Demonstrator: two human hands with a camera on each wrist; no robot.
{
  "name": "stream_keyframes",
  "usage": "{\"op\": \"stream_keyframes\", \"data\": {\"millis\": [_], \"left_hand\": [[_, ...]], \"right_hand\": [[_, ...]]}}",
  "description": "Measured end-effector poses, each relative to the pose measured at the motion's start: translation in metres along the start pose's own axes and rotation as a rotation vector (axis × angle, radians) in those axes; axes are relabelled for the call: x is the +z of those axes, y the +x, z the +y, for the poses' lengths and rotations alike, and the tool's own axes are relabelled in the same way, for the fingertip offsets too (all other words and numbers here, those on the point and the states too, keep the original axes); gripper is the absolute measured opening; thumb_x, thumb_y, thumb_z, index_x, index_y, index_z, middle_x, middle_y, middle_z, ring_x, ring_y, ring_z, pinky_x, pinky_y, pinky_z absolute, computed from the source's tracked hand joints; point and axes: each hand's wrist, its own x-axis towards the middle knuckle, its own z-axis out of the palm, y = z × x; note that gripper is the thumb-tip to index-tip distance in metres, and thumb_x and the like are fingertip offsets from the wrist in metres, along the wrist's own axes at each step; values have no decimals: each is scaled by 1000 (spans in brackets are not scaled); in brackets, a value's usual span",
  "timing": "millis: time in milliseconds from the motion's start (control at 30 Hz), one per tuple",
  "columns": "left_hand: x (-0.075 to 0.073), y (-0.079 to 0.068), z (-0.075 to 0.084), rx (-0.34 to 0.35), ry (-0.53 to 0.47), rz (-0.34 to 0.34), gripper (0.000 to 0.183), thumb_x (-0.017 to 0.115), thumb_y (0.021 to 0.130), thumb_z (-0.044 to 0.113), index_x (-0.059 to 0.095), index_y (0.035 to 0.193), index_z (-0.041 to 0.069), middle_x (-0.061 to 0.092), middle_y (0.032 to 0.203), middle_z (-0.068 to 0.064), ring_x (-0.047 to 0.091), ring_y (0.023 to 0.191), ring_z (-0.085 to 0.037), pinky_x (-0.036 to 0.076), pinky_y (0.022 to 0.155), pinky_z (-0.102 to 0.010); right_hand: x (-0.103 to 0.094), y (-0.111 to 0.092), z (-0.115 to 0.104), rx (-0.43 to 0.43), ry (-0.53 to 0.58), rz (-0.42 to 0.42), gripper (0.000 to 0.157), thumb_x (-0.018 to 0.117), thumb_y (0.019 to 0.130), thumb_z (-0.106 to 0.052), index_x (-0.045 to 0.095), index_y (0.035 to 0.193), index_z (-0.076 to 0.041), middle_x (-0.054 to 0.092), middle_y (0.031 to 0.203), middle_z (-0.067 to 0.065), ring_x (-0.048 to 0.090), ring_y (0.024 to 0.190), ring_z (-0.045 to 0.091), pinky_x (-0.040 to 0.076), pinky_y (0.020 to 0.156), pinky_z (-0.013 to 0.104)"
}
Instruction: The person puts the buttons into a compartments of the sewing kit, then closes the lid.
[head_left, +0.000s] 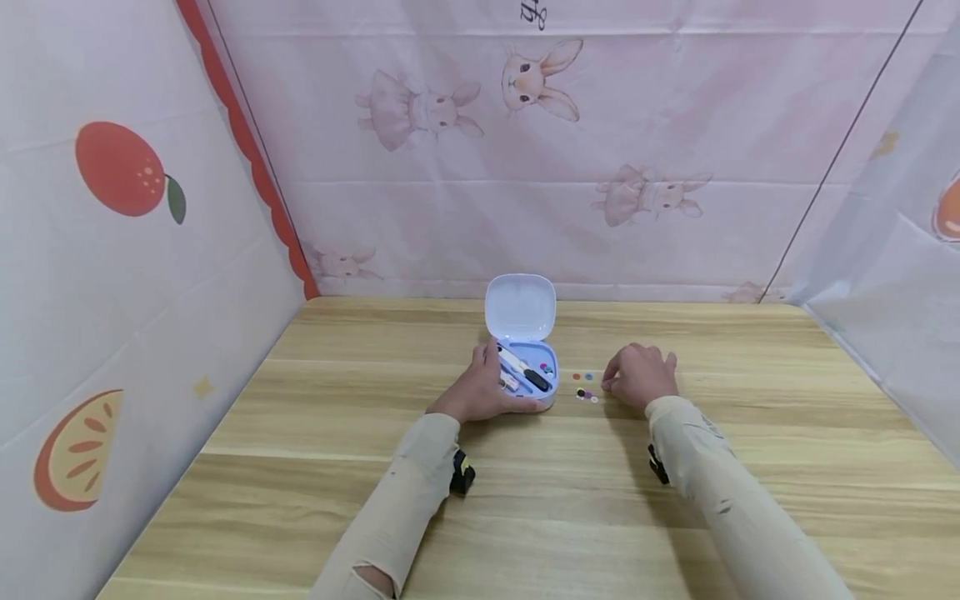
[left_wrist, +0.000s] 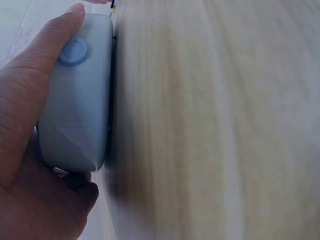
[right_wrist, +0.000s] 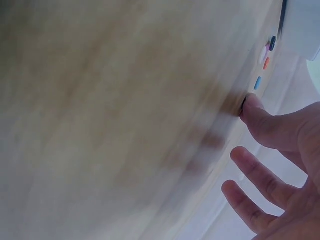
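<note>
My left hand grips the side of a light blue sewing box on the table, its thumb along the front beside the round catch. The white lid stands raised at the back. Inside lie a black-handled tool and a few coloured buttons. To the right, my right hand pinches a small dark button at the thumb tip, low over the table; the other fingers are spread. Beside it lie an orange button, a blue button and a black button.
A white button and a purple button lie close to the black one. The wood-grain table ends at a pink rabbit-print backdrop, with a fruit-print sheet on the left.
</note>
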Motion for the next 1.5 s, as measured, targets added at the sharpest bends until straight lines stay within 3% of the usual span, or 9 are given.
{"op": "stream_keyframes", "data": {"millis": [267, 667, 900, 1033, 1133, 1267, 1500], "left_hand": [[-2, -2, 2, -4, -7, 0, 140, 82, 68, 70, -3, 163, 14, 16, 160, -13, 43, 125, -29, 41, 107, -44], [-4, -3, 4, -8, -7, -12, 140, 82, 69, 70, -4, 163, 14, 15, 160, -12, 43, 126, -30, 41, 107, -45], [-3, -2, 2, -3, -6, -5, 140, 82, 68, 71, -5, 163, 15, 14, 161, -12, 43, 127, -29, 41, 108, -45], [-3, -2, 2, -5, -2, -1, 140, 81, 68, 71, -5, 163, 16, 14, 161, -11, 43, 127, -29, 41, 108, -45], [-2, -2, 2, -5, -1, -1, 140, 81, 68, 71, -6, 163, 16, 14, 161, -12, 43, 127, -29, 41, 108, -45], [-1, -3, 3, -3, 1, 1, 140, 81, 69, 71, -6, 163, 16, 14, 161, -12, 43, 127, -29, 41, 108, -46], [-2, -2, 2, -4, 12, 5, 139, 81, 69, 72, -5, 163, 16, 13, 162, -11, 43, 128, -29, 40, 108, -46]], "right_hand": [[-1, 0, -3, -15, -1, 9, 12, 77, 77, -2, 81, 79, -13, 71, 107, 16, 58, 101, 48, 29, 95, 73], [0, 3, -3, -18, -18, 0, 11, 75, 74, -1, 77, 73, -12, 69, 93, 11, 57, 90, 38, 35, 87, 60], [-1, 4, -6, -30, -6, -8, 15, 68, 70, 4, 76, 72, -9, 69, 91, 10, 58, 86, 35, 35, 91, 62], [0, 3, -7, -36, 12, -13, 17, 65, 71, 6, 76, 74, -7, 70, 89, 8, 58, 82, 32, 38, 83, 53], [2, 3, -9, -40, 32, -7, 13, 67, 78, 3, 76, 77, -6, 72, 90, 9, 59, 81, 30, 39, 80, 49], [2, 4, -13, -49, 67, 10, 7, 71, 84, -2, 76, 80, -5, 73, 93, 10, 61, 84, 31, 43, 83, 52], [-1, 7, -25, -85, 164, 31, 11, 67, 82, -1, 74, 75, -5, 73, 91, 11, 62, 88, 32, 44, 89, 56]]}}
